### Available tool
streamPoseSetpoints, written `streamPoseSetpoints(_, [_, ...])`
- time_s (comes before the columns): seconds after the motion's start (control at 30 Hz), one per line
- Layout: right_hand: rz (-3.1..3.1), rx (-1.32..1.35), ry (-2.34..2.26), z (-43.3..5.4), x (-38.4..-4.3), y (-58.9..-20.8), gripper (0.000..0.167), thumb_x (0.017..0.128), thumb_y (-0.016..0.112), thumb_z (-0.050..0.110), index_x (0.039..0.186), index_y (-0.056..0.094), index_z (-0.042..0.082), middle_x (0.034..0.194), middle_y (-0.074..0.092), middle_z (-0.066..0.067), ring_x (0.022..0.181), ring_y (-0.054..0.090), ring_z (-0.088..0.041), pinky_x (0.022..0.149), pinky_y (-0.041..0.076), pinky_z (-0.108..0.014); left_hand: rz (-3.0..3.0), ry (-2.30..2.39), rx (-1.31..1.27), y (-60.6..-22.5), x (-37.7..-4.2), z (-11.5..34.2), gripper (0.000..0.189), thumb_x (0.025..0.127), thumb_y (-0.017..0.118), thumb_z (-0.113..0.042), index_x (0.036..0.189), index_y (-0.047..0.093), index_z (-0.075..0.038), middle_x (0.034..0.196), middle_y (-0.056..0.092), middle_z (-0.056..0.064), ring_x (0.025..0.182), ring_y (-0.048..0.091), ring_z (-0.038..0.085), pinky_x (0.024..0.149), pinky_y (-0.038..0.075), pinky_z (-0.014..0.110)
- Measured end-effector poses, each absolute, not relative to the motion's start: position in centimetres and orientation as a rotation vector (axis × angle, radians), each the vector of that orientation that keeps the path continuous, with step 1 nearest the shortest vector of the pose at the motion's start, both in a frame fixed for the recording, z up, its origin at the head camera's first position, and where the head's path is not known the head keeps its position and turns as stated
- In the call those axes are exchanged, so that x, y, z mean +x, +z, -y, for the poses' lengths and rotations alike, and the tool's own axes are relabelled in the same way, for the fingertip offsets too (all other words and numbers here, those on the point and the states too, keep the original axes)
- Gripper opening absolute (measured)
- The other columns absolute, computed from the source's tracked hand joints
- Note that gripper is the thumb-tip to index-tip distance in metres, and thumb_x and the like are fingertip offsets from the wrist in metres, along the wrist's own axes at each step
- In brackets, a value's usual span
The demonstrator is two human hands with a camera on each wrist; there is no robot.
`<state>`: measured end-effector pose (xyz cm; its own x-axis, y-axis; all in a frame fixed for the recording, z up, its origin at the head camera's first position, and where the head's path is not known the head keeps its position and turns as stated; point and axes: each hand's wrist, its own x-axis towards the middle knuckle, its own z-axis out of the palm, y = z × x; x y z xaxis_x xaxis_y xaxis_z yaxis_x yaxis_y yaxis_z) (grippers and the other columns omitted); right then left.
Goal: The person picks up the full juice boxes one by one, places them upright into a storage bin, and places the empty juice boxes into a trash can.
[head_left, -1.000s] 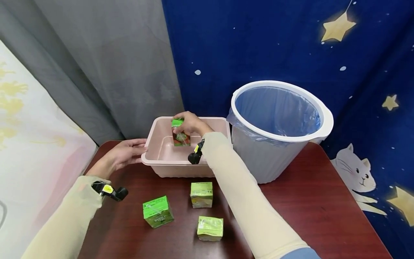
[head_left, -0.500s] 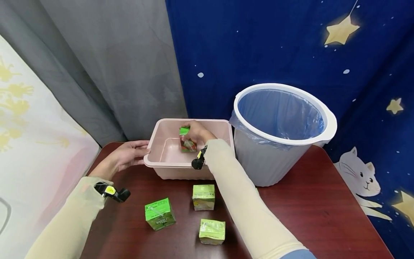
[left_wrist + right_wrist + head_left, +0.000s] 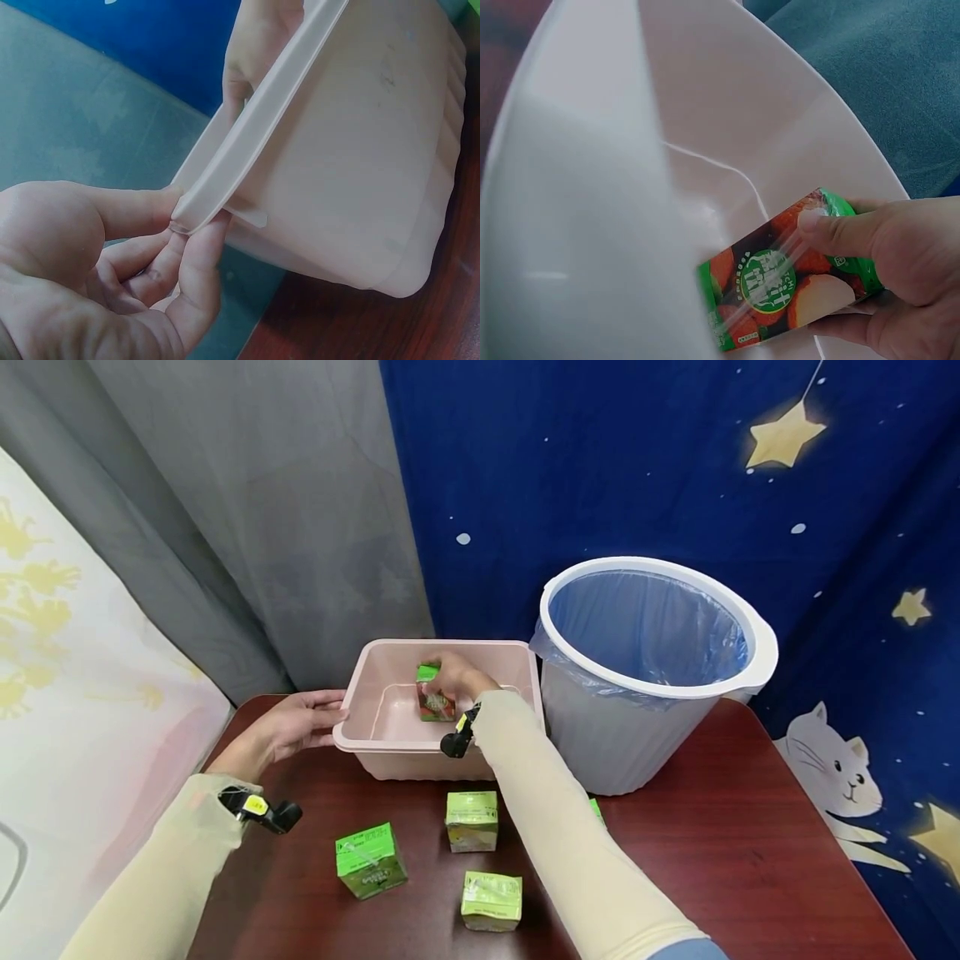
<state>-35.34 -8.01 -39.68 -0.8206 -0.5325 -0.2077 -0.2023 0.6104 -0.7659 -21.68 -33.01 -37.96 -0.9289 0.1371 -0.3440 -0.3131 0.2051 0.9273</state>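
Note:
At the left end of the pink plastic basin [image 3: 397,746], my left hand [image 3: 300,724] pinches the rim between thumb and fingers, as the left wrist view shows. Inside the basin, my right hand [image 3: 459,675] grips a juice box [image 3: 437,706] by its upper end. The box is green with red lychee pictures, and a wrapped straw runs along its face in the right wrist view. My thumb [image 3: 832,229] lies on the printed face; the other fingers are partly hidden behind the box. It stands roughly upright near the basin floor; contact with the floor cannot be told.
On the dark red table are a green juice box [image 3: 371,862] and two yellow-green ones [image 3: 472,822]. A green corner of another box [image 3: 596,811] peeks out beyond my right forearm. A white bin [image 3: 600,735] with a clear liner stands right of the basin.
My right hand has carried the juice box lower and slightly to the right inside the basin. My left hand keeps its hold on the rim.

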Motion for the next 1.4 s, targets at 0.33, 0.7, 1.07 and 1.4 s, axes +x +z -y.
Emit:
streamPoseSetpoints(0.33, [-2.361,-0.615,-0.965,6.7,-35.6,-39.0,0.057,0.097,0.067,0.006,0.151,0.049,0.010,0.138,0.057,-0.013,0.118,0.051,-0.024,0.108,0.044,-0.036,-2.127,1.765,-0.158,-38.2,-21.9,32.3,0.065,0.104,0.059,-0.008,0.157,0.026,0.008,0.120,0.062,0.003,0.094,0.067,0.010,0.078,0.060,0.026])
streamPoseSetpoints(0.7, [-2.382,-0.634,-0.859,6.0,-35.8,-38.8,0.057,0.096,0.070,0.012,0.150,0.051,0.011,0.143,0.055,-0.010,0.124,0.051,-0.023,0.111,0.041,-0.037,-2.073,1.799,-0.138,-38.5,-22.1,31.8,0.067,0.104,0.059,-0.006,0.157,0.021,0.009,0.114,0.063,-0.002,0.092,0.068,0.007,0.076,0.060,0.027])
streamPoseSetpoints(1.07, [-2.511,-0.866,-0.598,5.3,-34.9,-34.3,0.055,0.101,0.061,0.023,0.150,0.047,0.003,0.150,0.051,-0.013,0.139,0.045,-0.025,0.115,0.036,-0.035,-2.090,1.780,-0.138,-38.1,-22.1,32.4,0.068,0.104,0.059,-0.009,0.158,0.021,0.007,0.119,0.062,0.001,0.096,0.067,0.008,0.081,0.060,0.028])
streamPoseSetpoints(1.4, [-2.615,-1.175,-0.412,4.7,-29.3,-29.6,0.067,0.102,0.062,0.039,0.158,0.037,0.009,0.156,0.041,-0.014,0.145,0.035,-0.027,0.119,0.030,-0.036,-2.115,1.767,-0.136,-38.0,-21.8,33.0,0.066,0.104,0.057,-0.009,0.157,0.021,0.009,0.115,0.063,-0.002,0.096,0.068,0.009,0.080,0.060,0.027])
